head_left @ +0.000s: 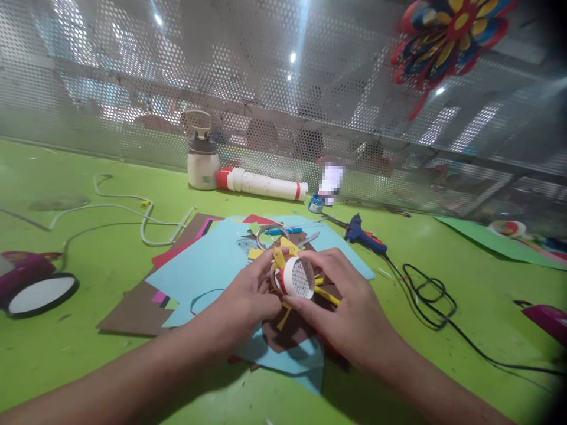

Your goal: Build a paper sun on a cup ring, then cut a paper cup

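Both hands meet over a pile of coloured paper. A short white paper cylinder (302, 277), its round end covered in a dark grid pattern, is between them. My right hand (349, 289) grips its rim with thumb and fingers. Closed against its left side, my left hand (250, 298) has a small yellow paper cut-out (280, 258) at its fingertips. A red-and-white part shows behind the cylinder, partly hidden by the fingers. Yellow strips (328, 295) stick out around it; whether they are attached I cannot tell. Light blue sheets (199, 260) and brown paper (133, 307) lie underneath.
A blue glue gun (365, 235) lies to the right, its black cord (429, 301) looped on the green table (110, 378). Behind the paper are a roll of tape (261, 236), a blue pen (283, 231), a white tube (270, 184) and a pump sprayer (202, 162).
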`<state>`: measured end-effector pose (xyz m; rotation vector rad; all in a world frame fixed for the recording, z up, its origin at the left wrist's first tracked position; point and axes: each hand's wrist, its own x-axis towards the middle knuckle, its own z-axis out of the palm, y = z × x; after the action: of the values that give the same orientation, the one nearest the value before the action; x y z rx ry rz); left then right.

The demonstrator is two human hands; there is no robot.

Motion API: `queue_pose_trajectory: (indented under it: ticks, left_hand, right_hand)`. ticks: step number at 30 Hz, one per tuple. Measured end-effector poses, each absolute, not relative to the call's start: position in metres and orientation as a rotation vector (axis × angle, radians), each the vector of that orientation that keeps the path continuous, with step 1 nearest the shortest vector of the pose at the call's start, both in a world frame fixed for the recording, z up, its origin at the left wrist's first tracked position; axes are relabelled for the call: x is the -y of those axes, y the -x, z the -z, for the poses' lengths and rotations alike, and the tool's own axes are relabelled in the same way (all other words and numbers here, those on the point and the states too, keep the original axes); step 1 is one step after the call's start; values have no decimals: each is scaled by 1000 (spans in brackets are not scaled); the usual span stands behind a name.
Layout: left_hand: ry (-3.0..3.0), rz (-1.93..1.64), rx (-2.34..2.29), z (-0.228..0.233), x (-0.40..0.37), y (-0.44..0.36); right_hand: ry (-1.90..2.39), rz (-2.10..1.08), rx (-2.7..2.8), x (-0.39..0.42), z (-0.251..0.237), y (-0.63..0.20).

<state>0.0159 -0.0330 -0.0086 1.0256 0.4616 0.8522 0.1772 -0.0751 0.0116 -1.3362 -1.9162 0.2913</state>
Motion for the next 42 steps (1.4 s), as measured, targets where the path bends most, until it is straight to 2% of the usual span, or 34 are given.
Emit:
queue_pose_trajectory:
  ticks: [6,17,23,42]
  left_hand:
    - [-1048,-798,-445,5,34,-18]
    - [-1060,-745,-464,1,37,-19]
    - [-1028,-836,-494,0,38,-19]
    - [-1115,-829,-537,0,33,-13]
  right_hand:
    - [1333,-173,1943,73,-10,-179]
    - [1326,-163,1954,75,-9,-180]
    - [1345,-153,1955,74,-9,-180]
    - [1378,-314,1913,79,-14,-176]
